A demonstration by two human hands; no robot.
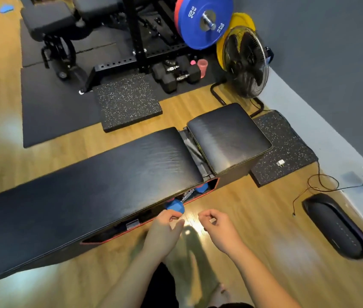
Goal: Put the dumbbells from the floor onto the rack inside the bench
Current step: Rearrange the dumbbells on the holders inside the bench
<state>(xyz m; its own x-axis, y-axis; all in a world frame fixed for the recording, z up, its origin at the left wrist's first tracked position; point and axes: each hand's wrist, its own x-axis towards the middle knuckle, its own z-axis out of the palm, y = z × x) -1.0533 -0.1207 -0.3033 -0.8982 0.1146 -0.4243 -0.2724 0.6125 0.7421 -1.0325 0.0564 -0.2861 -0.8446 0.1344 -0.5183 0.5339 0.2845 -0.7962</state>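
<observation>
A long black padded bench (pixel 91 192) lies across the wooden floor, with a red-edged side opening (pixel 211 185) below its pad. A blue dumbbell (pixel 175 206) sits in that opening, one blue head sticking out at the edge, the other head (pixel 202 187) deeper inside to the right. My left hand (pixel 165 230) is just below the near blue head, fingers curled loosely, close to it but not gripping it. My right hand (pixel 217 225) hovers over the floor to the right, fingers curled and holding nothing.
Black hex dumbbells (pixel 176 74) and a pink one (pixel 201 65) lie by the power rack (pixel 136 41) at the back. A floor fan (pixel 245 61), speckled rubber tiles (pixel 127 101), a black oblong device (pixel 338 227) and a loose cable (pixel 316 181) are to the right.
</observation>
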